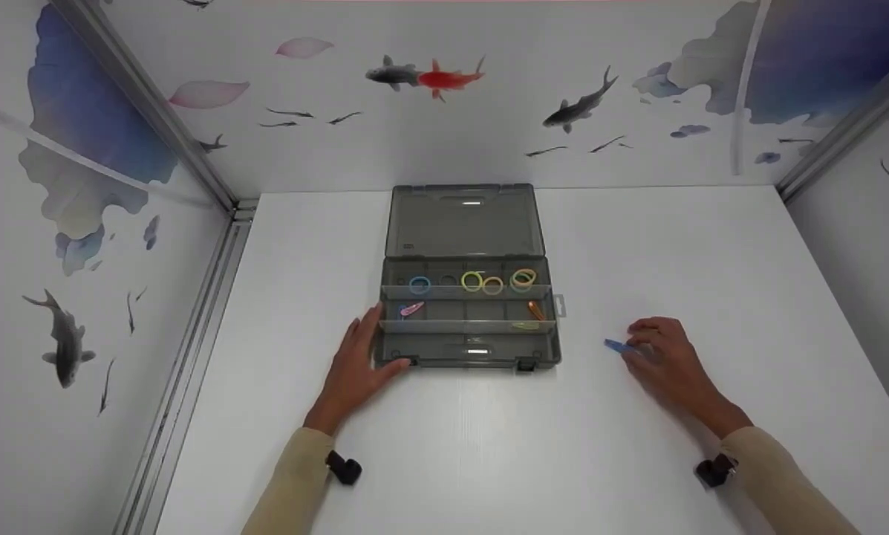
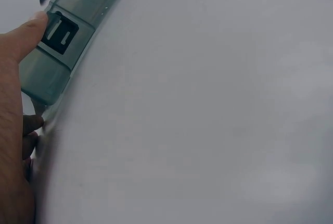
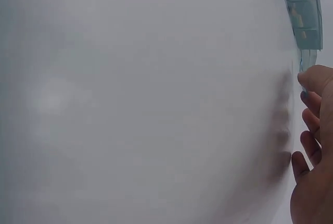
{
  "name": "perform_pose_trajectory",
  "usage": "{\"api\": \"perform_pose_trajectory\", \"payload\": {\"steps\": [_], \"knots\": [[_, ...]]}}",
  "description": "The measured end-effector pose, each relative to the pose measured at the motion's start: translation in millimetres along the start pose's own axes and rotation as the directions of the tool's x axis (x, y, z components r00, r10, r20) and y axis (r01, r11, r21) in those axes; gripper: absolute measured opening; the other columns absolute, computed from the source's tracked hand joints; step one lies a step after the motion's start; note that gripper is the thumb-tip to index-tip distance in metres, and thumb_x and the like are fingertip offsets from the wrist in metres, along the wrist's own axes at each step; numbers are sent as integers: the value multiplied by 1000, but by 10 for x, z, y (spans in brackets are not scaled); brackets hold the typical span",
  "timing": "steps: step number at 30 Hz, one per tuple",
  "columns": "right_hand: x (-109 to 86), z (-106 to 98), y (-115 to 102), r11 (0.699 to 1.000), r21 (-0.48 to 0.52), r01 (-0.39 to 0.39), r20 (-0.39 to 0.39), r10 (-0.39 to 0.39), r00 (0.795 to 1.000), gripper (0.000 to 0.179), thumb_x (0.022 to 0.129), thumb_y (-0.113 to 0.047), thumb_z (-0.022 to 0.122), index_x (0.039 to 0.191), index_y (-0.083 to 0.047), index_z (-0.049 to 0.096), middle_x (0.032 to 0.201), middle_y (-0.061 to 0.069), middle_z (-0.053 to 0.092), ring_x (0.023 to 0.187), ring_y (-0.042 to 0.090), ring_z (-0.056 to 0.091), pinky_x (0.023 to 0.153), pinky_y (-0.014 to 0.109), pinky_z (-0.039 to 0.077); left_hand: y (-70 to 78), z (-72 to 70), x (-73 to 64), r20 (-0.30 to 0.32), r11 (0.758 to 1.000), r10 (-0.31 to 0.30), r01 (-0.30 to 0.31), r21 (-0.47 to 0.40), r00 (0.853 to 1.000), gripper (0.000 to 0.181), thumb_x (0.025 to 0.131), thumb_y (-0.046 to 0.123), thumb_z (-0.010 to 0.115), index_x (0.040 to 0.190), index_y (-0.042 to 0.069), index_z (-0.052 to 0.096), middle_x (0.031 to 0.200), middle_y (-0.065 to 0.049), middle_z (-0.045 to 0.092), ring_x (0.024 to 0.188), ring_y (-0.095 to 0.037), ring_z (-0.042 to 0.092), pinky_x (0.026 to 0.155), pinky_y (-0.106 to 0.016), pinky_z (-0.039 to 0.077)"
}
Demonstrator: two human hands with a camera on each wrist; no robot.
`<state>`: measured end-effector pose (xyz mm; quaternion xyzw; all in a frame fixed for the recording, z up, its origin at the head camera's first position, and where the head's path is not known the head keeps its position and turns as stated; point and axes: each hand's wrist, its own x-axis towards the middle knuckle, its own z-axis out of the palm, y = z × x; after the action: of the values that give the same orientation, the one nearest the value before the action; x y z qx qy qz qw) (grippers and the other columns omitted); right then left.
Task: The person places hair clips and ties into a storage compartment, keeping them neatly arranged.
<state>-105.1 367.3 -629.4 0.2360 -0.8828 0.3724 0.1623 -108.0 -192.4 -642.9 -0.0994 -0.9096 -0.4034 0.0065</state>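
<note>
A translucent grey storage box (image 1: 470, 349) lies with its lid (image 1: 465, 219) folded back. My left hand (image 1: 355, 368) rests on its front left corner, fingers along the side and thumb by a front latch (image 2: 61, 33). To the right of the box, my right hand (image 1: 663, 357) pinches a small blue hair clip (image 1: 616, 345) between thumb and fingertips. In the middle row lie a pink hair clip (image 1: 412, 308) over a blue one, an orange hair clip (image 1: 535, 309) and a pale yellow-green clip (image 1: 526, 325). The back row holds several hair ties, among them a blue one (image 1: 419, 284) and a yellow one (image 1: 471, 281).
Clear dividers (image 1: 466, 325) split the box into long rows. It stands on a white table (image 1: 459, 446), near the back wall (image 1: 474, 148) printed with fish. A metal frame rail (image 1: 184, 386) runs along the left edge. A small tab (image 1: 561, 305) sticks out at the box's right side.
</note>
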Motion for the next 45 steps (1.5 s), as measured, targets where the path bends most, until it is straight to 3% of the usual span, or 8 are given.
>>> {"api": "perform_pose_trajectory", "payload": {"steps": [4,11,19,23,30,37,45], "knots": [[105,14,-21,999,-11,34,-23,-34,999,34,76,24,87,103,6,75,122,27,68,120,46,55,110,9,34,0,-1,3,4,1000,0,0,4,1000,108,94,70,78,178,38,18,181,-4,30,166,-46,22,123,-77,30],[387,71,-135,998,7,-59,-13,59,998,21,86,14,86,102,3,78,127,22,68,128,40,54,113,12,31,-19,-4,3,9,1000,-12,12,3,1000,107,94,73,76,178,41,18,181,-3,29,167,-45,21,124,-77,29],[730,143,-300,996,46,-73,17,73,997,15,91,8,86,102,-1,80,131,18,66,132,35,53,114,15,33,-19,15,5,9,1000,-20,20,-5,1000,107,93,77,74,177,44,17,181,-2,29,167,-43,20,125,-75,28],[872,207,-349,996,64,-62,33,60,998,12,94,5,85,102,-2,81,131,17,66,131,34,53,114,18,35,-25,10,9,6,1000,-15,15,-1,1000,108,93,78,74,177,41,18,181,-3,29,167,-44,20,125,-75,28],[1061,365,-392,996,92,1,57,-6,998,9,95,2,84,102,-3,80,130,19,66,129,39,52,111,47,40,-13,1,11,3,1000,-8,8,-2,1000,109,94,72,77,178,35,19,181,-6,31,166,-47,21,125,-75,28],[1207,516,-490,994,109,9,104,-20,994,12,94,3,85,102,-4,79,131,18,65,128,38,52,110,46,42,-7,3,4,-1,1000,-13,13,0,1000,109,93,73,77,178,37,19,180,-5,31,166,-45,23,125,-75,28],[1312,669,-563,991,131,19,144,-38,989,13,93,4,86,103,-1,79,131,28,63,127,39,51,110,53,42,-18,1,8,0,1000,7,-7,3,1000,109,93,72,78,178,36,19,180,-6,31,166,-45,24,125,-74,29]]}}
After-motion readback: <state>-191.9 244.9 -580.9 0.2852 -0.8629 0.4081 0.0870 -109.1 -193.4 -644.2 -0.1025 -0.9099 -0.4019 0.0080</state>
